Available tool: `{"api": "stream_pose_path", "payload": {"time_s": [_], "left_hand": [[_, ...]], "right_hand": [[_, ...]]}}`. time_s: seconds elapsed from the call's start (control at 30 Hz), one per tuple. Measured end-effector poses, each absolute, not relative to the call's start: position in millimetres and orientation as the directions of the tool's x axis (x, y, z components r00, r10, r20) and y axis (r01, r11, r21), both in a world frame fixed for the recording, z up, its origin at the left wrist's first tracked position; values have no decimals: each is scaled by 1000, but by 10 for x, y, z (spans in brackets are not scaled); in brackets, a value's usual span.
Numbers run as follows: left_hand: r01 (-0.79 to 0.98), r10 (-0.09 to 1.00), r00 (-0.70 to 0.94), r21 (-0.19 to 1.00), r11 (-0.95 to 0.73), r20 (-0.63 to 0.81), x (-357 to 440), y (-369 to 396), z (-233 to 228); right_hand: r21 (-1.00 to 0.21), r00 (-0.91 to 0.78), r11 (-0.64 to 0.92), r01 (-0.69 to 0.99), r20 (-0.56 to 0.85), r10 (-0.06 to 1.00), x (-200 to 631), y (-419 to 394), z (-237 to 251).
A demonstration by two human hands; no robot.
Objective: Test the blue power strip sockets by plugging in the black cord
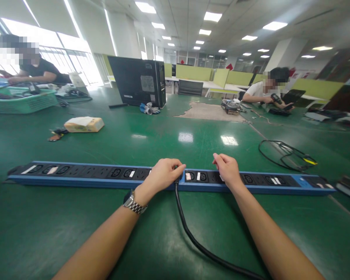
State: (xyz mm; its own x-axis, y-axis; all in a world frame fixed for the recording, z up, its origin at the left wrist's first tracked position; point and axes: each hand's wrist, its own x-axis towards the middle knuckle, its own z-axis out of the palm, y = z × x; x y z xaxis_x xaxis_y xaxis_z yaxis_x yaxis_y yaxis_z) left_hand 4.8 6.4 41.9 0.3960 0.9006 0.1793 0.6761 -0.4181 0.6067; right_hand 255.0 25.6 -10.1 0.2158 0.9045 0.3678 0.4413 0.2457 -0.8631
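A long blue power strip (105, 182) with black socket panels and white stickers lies across the green table in front of me. A thick black cable (183, 221) leaves its middle and curves toward the lower right. My left hand (165, 175), with a metal-band watch (135, 203) on the wrist, rests over the strip's middle by the cable's end. Its fingers are bent and closed, and whatever lies under them is hidden. Just above the right half of the strip is my right hand (228, 169), thumb and fingers pinched together. I cannot make out anything between them.
A coiled black cord (286, 155) lies at the right. Farther back are a tissue pack (84, 124), a black computer case (137, 81), gloves (148, 109) and a green basket (23, 103). Two people sit across the table, one holding a tool (276, 99).
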Motion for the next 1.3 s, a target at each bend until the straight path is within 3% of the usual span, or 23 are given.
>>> {"api": "stream_pose_path", "payload": {"time_s": [0.2,0.43,0.7,0.9,0.97,1.1,1.2,1.3], "left_hand": [[623,892,431,670,-404,137,4,121,358],[747,895,438,519,-416,88,85,168,398],[707,895,434,575,-412,106,32,79,325],[813,924,259,454,-365,280,106,187,576],[842,915,281,382,-380,290,209,224,632],[850,872,475,195,-490,117,406,280,555],[837,843,523,263,-480,-127,442,300,466],[860,851,486,283,-425,-199,419,296,456]], "right_hand": [[-840,186,256,478,381,906,2545,258,-111],[-835,181,256,487,383,906,2543,254,-103],[-839,173,265,475,384,907,2558,246,-99],[-844,178,253,472,372,911,2549,249,-89],[-845,181,249,473,369,911,2546,253,-89],[-843,183,252,476,375,909,2549,260,-94],[-838,175,261,479,383,907,2553,256,-92],[-832,166,263,489,385,908,2548,242,-84]]}}
